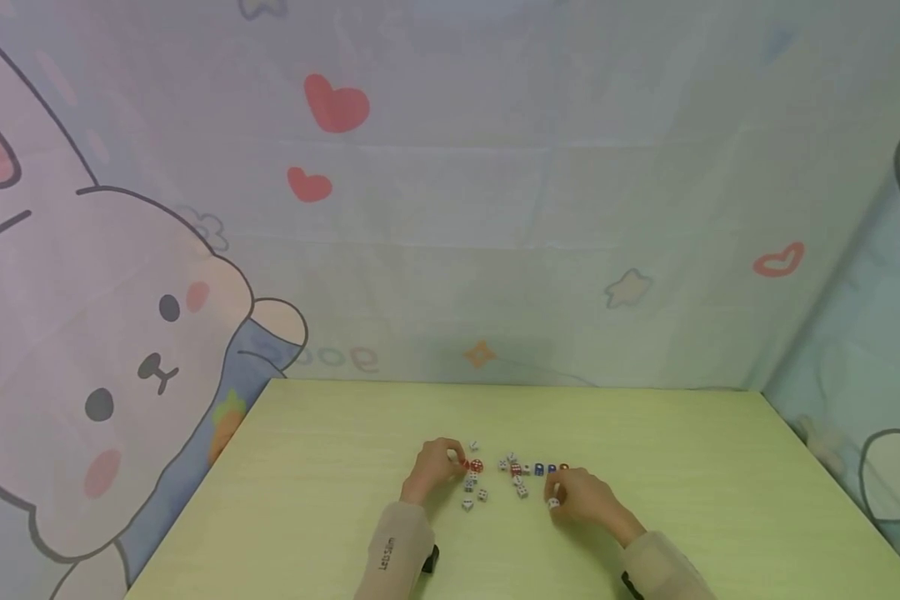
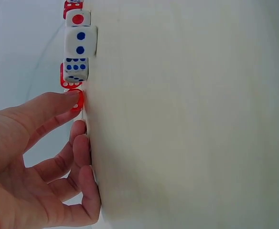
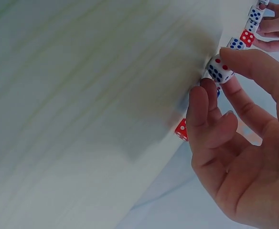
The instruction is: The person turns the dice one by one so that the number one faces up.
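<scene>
My left hand (image 1: pixel 431 468) pinches a red die (image 2: pixel 77 101) between thumb and forefinger, low at the tabletop. Right beside it lies another red die (image 1: pixel 477 466), with several white dice around it. On the other side, my right hand (image 1: pixel 583 497) holds a white die (image 3: pixel 219 69) with red and blue pips between thumb and fingers. Just beyond that hand a row of dice runs sideways, with a red die (image 1: pixel 516 469), a white die (image 1: pixel 527 470), a blue die (image 1: pixel 539 469) and a red die (image 1: pixel 565 467) at its right end. Fingers partly hide the held dice.
The dice lie on a pale yellow-green table (image 1: pixel 330 450). More white dice sit near the middle, one white die (image 1: pixel 468 504) closer to me and another white die (image 1: pixel 474 446) farther back. A printed cloth (image 1: pixel 450 250) hangs behind the table.
</scene>
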Motion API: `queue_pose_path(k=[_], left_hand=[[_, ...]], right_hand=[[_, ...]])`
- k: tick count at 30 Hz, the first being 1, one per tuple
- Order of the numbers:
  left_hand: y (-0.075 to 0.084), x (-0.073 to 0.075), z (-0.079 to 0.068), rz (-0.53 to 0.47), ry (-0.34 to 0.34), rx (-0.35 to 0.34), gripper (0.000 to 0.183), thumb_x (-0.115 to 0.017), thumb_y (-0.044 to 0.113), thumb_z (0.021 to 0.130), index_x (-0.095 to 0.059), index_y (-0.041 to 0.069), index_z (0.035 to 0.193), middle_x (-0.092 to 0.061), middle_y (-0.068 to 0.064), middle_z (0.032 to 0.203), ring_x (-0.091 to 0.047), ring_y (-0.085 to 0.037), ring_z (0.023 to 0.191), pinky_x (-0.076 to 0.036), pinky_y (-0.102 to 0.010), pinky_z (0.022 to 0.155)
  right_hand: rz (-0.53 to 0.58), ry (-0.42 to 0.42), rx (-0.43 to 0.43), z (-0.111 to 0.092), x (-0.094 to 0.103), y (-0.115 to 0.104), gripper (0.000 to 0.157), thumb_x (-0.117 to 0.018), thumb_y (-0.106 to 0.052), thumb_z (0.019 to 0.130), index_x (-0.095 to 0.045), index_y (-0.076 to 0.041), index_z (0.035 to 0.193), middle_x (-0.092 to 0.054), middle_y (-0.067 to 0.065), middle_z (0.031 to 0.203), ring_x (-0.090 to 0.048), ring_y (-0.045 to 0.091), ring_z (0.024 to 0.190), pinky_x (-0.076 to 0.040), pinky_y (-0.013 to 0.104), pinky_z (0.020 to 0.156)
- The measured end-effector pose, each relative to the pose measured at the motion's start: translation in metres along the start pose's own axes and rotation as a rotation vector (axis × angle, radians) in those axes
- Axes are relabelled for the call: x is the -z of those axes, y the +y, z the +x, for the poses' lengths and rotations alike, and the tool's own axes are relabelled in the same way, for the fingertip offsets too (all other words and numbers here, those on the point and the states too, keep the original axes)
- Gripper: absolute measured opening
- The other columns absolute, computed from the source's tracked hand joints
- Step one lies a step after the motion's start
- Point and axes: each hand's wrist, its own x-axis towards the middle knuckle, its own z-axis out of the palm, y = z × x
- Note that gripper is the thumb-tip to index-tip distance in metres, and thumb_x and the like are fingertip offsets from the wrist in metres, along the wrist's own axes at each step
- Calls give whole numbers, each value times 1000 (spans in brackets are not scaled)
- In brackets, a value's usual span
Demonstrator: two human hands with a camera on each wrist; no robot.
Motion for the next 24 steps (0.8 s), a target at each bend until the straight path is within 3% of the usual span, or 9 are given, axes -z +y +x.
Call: queue_pose_path(k=[9,19,24], left_hand=[[0,1,-1,-18,-15,34,6,-68,6,74,-63,7,78,-60,-16,107,-49,-15,66,-37,-27,57],[5,3,-5,-22,-9,29,7,-68,6,74,-62,5,78,-61,-16,102,-51,-16,65,-39,-29,57],[5,3,-4,-3,-3,29,7,-68,7,74,-63,6,78,-61,-18,108,-50,-15,64,-41,-30,60]], right_hand=[[29,6,-4,2,0,2,19,-71,-8,68,-57,-14,79,-57,-1,73,-51,14,66,-40,29,52],[25,0,13,3,-2,3,18,-70,-7,68,-57,-14,78,-56,-2,70,-50,13,64,-39,28,51],[32,3,13,3,-1,1,20,-70,-6,67,-57,-14,80,-56,-2,69,-50,13,63,-38,28,51]])
